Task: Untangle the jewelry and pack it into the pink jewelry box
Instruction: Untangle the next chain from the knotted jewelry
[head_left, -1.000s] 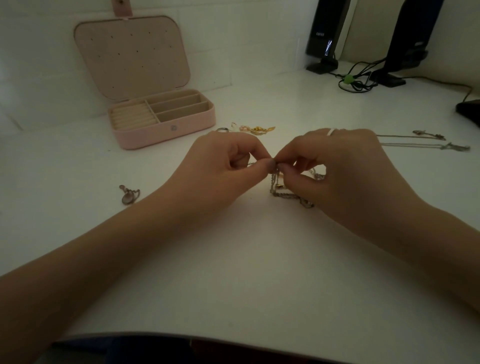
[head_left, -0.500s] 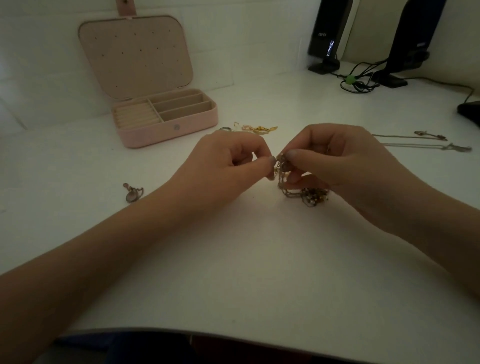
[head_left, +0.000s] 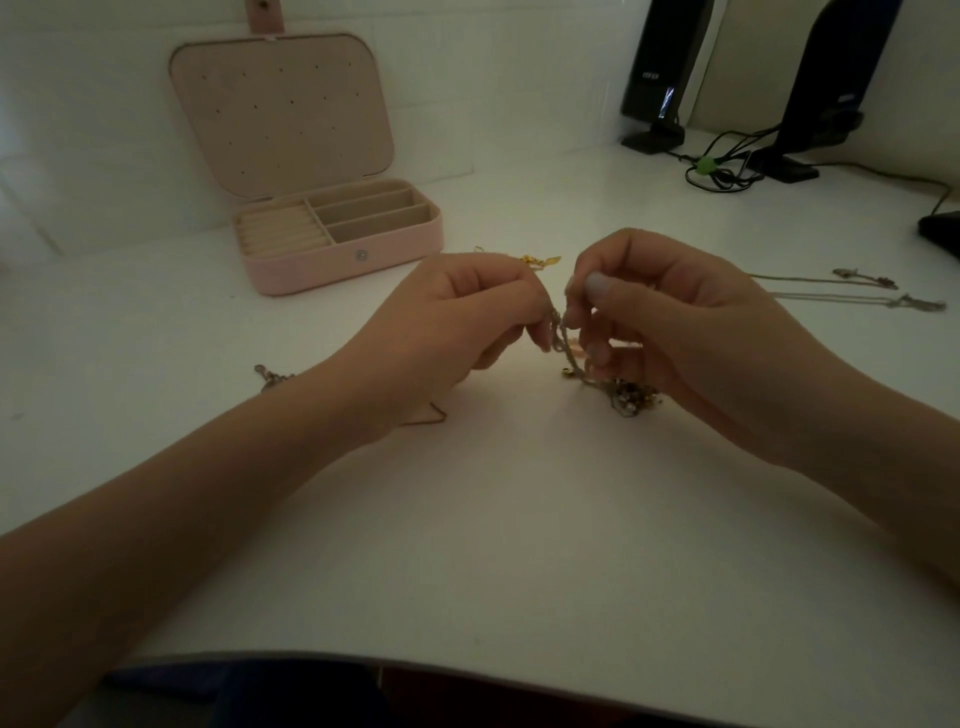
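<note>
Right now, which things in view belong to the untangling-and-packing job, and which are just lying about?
Job:
- tangled chains, pinched by left hand and right hand
- pink jewelry box, lid open
- straightened chains
- gold piece
- small pendant

Lying about:
- two black speakers
- cable bundle

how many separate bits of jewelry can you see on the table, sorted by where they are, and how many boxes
tangled chains pinched by left hand and right hand: 1 clump
chains laid out at right: 2
gold piece behind the hands: 1
small piece at left: 1
pink jewelry box, open: 1
total: 6
</note>
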